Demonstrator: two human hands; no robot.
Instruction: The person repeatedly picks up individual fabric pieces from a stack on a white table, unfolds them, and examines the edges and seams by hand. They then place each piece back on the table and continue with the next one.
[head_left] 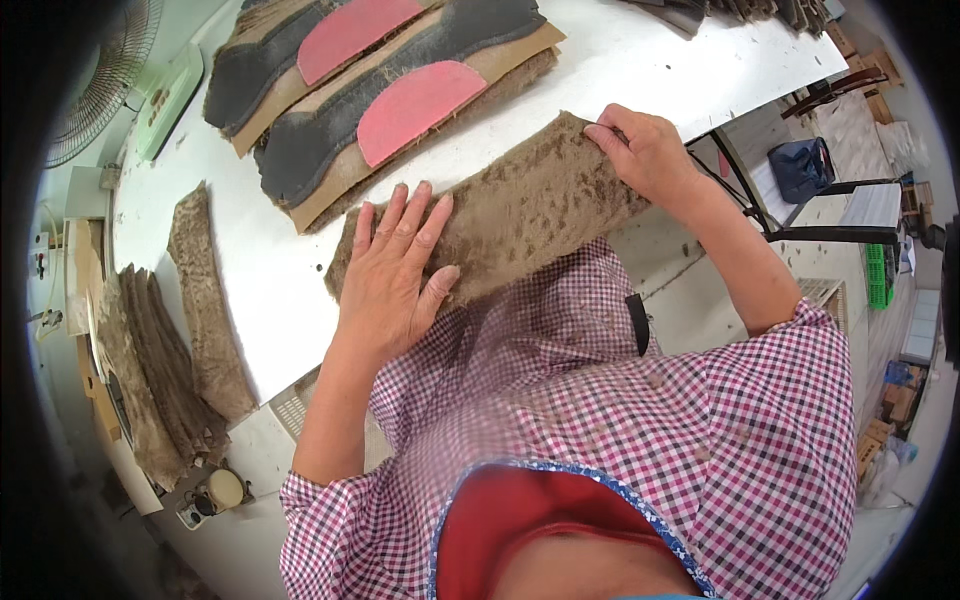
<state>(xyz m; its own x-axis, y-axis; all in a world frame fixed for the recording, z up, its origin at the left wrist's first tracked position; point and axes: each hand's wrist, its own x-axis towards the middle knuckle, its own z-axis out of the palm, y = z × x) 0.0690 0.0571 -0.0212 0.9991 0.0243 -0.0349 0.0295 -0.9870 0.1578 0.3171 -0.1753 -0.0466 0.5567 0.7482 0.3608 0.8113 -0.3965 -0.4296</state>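
Observation:
A long brown fur piece lies slanted across the near edge of the white table, partly overhanging it. My left hand rests flat on its left end, fingers spread. At the upper right corner, my right hand pinches the fur's edge between thumb and fingers. Just beyond lie layered pieces of black, tan and fur material, each topped with a pink half-round patch; the nearer patch and the farther patch are both in view.
On the left, a single fur strip lies beside a stack of fur strips hanging over the table's edge. More dark fur pieces sit at the far right. A pale green tray and a fan stand far left. A dark blue bag is at right.

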